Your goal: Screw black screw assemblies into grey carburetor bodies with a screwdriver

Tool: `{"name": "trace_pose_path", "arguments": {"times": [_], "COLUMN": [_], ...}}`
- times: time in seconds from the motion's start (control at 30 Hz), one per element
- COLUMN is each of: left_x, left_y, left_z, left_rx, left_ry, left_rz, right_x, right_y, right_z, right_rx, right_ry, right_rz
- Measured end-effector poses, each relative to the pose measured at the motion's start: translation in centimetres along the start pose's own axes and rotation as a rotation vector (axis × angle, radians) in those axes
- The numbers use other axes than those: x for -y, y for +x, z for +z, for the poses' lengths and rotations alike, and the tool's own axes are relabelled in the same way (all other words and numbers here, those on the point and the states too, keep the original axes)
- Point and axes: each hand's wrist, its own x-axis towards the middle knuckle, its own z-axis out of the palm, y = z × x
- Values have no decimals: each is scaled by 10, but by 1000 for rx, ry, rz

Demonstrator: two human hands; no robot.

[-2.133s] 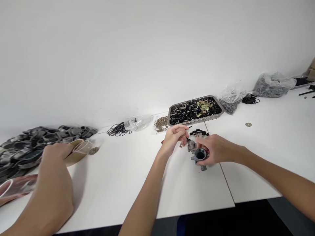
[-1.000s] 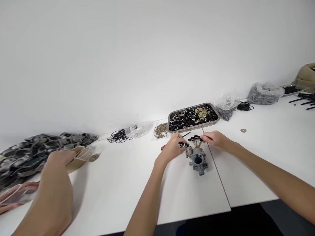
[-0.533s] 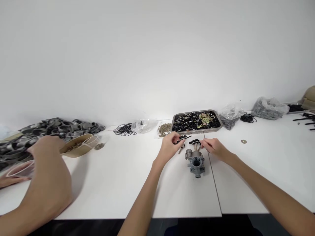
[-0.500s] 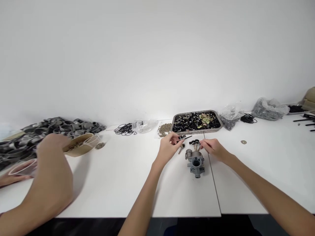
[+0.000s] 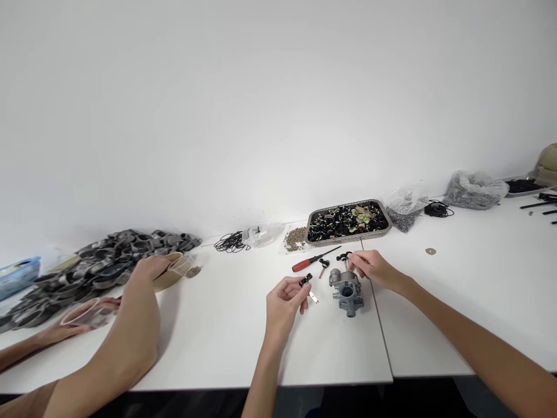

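In my left hand [image 5: 285, 302], thumb and fingers pinch a small black-headed shaft [image 5: 306, 280] with a flat metal end pointing down to the right. A grey metal carburetor body [image 5: 347, 293] stands on the table with its round bore facing me. Just behind it, my right hand [image 5: 369, 269] is closed at a second black-headed shaft [image 5: 343, 257]; the fingertips partly hide it. Another loose black-headed shaft [image 5: 324, 266] lies between the hands. Beyond it lies a red-handled screwdriver [image 5: 308, 263].
A metal tray [image 5: 369, 235] of black-headed parts and brass discs stands behind, beside small brass pieces [image 5: 296, 238]. Plastic bags [image 5: 476, 190] and black cords [image 5: 438, 209] line the wall. A co-worker's arm [image 5: 130, 337] reaches past a heap of grey parts [image 5: 126, 249] at left.
My left hand has moved toward me and left from beside the tray, uncovering the screwdriver, and now shows the black-headed shaft. My right hand stays behind the carburetor. The co-worker's arm has shifted right.
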Motion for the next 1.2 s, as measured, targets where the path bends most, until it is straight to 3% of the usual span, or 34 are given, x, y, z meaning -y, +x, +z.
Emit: {"name": "trace_pose_path", "arguments": {"times": [0.1, 0.2, 0.3, 0.47, 0.63, 0.97, 1.2], "left_x": [9, 14, 15, 13, 12, 10, 16], "left_y": [-15, -24, -23, -15, -17, -47, -66], "left_z": [7, 17, 26, 33, 43, 49, 81], "left_rx": [-103, -163, -184, -191, -216, -413, -277], "left_ry": [-1, -46, -108, -120, -101, 142, 54], "left_rz": [-71, -147, -175, -160, -141, -84, 19], "right_x": [3, 7, 12, 14, 11, 13, 25], "right_y": [0, 0, 0, -1, -1, 0, -3], "right_z": [-1, -9, -18, -19, -18, -19, -24], "right_rx": [68, 218, 357, 446, 430, 424, 416], "right_ry": [82, 129, 60, 68, 52, 38, -37], "right_rz": [83, 134, 141, 98, 111, 164, 205]}}
